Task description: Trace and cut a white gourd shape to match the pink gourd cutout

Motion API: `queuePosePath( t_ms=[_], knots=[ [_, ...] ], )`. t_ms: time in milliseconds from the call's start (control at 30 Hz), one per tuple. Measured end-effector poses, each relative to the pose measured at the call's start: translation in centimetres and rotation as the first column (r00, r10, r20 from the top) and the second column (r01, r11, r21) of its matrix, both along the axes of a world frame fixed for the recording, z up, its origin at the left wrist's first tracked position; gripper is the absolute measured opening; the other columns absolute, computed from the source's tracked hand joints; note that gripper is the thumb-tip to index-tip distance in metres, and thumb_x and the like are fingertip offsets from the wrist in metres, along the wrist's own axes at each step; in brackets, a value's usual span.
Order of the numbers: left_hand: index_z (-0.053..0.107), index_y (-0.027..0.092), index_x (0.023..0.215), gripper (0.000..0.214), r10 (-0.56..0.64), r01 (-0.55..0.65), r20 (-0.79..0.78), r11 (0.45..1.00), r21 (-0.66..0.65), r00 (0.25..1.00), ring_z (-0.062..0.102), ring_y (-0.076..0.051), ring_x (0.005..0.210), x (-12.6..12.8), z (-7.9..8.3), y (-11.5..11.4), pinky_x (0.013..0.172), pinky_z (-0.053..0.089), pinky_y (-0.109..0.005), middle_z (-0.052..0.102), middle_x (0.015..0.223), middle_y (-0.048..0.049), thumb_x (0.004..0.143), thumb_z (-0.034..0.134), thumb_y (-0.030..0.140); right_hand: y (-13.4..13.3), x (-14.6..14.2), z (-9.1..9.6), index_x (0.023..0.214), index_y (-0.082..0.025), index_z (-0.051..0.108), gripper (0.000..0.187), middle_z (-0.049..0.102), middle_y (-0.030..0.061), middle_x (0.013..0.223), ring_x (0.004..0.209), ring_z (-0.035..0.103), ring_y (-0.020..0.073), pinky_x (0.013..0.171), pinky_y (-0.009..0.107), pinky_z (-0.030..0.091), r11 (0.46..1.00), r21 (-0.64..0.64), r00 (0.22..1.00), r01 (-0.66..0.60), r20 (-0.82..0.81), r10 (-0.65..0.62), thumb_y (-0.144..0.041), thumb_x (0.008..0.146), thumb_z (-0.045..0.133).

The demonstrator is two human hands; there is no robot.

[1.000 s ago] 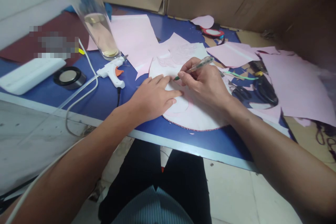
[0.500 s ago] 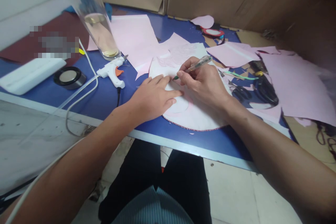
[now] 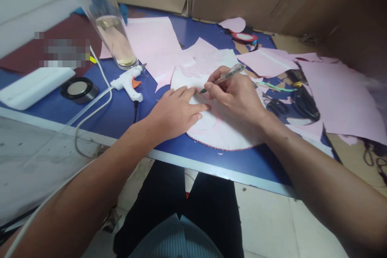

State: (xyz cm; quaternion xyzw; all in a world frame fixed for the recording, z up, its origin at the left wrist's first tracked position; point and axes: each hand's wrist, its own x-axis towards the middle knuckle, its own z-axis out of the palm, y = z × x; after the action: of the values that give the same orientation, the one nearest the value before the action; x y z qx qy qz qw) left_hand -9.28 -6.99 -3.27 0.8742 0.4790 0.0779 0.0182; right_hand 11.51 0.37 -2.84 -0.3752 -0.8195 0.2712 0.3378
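- Right hand point(image 3: 234, 98): grip clamped on a clear-barrelled pen point(image 3: 226, 75), held as for writing, its green tip at or just above the paper, contact not clear from this view
- Left hand point(image 3: 175, 113): grip apart, fingers spread and lying flat on the disc, fingertips just beside the pen tip
- Paper-faced disc point(image 3: 226, 137): flat on the tabletop point(image 3: 115, 119) near its front edge, between both hands, rim lined with small red beading, far side lying against pink paper sheets point(image 3: 152, 40)
- Progress: faint drawn lines on the far part of the disc and pink curved outlines near the front; the middle, under both hands, is hidden, so the extent of the marking cannot be read
- Left undone, as far as visible: pink sheets lie loose, some with cut edges, and no piece is fixed to the disc
- Nearby: hot glue gun point(image 3: 128, 84) lying on its side, left of the disc; tall glass point(image 3: 113, 36) behind it; red-and-black tape roll point(image 3: 244, 37) at the far edge
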Motion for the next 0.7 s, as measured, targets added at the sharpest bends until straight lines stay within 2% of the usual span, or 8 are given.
queuePosePath(
  t_ms=[167, 467, 600, 700],
  knots=[
    [0.068, 0.037, 0.145, 0.043, -0.003, 0.003, 0.022, 1.000, -0.004, 1.000, 0.052, -0.036, 0.140, 0.00, 0.00, -0.01, 0.110, 0.043, -0.056, 0.051, 0.159, -0.0125, 0.107, 0.048, 0.032, -0.23, 0.13, 0.19, 0.098, -0.025, 0.075, 0.016, 0.070, 0.0049, 0.085, 0.069, 0.063, 0.0212, 0.059, 0.037, 0.046, 1.000, -0.001, 1.000, 0.005, 0.009, -0.005, -0.036, 0.100, 0.063],
    [0.068, 0.037, 0.144, 0.043, -0.009, 0.009, 0.029, 1.000, 0.006, 1.000, 0.051, -0.036, 0.140, -0.06, -0.17, 0.04, 0.110, 0.042, -0.055, 0.055, 0.154, -0.0113, 0.107, 0.047, 0.032, -0.20, 0.20, 0.88, 0.084, -0.022, 0.073, 0.016, 0.072, 0.0062, 0.089, 0.066, 0.061, 0.0198, 0.061, 0.038, 0.048, 0.996, 0.086, 0.999, 0.020, 0.046, -0.024, -0.029, 0.096, 0.064],
    [0.067, 0.038, 0.145, 0.043, -0.005, 0.005, 0.016, 1.000, 0.005, 1.000, 0.051, -0.035, 0.141, -0.04, -0.18, 0.00, 0.110, 0.043, -0.055, 0.054, 0.154, -0.0117, 0.107, 0.047, 0.033, -0.35, 0.13, 0.93, 0.079, -0.021, 0.070, 0.020, 0.071, 0.0067, 0.089, 0.067, 0.061, 0.0200, 0.062, 0.039, 0.047, 0.998, 0.065, 0.998, 0.027, 0.046, -0.030, -0.029, 0.096, 0.064],
    [0.067, 0.038, 0.146, 0.044, -0.002, 0.002, 0.010, 1.000, 0.009, 1.000, 0.051, -0.035, 0.140, -0.04, -0.15, -0.03, 0.110, 0.042, -0.055, 0.053, 0.156, -0.0118, 0.107, 0.047, 0.033, -0.39, 0.00, 0.75, 0.085, -0.022, 0.073, 0.017, 0.071, 0.0066, 0.089, 0.069, 0.062, 0.0213, 0.061, 0.039, 0.048, 0.999, 0.042, 0.999, 0.024, 0.028, -0.026, -0.031, 0.097, 0.064]
  ],
)
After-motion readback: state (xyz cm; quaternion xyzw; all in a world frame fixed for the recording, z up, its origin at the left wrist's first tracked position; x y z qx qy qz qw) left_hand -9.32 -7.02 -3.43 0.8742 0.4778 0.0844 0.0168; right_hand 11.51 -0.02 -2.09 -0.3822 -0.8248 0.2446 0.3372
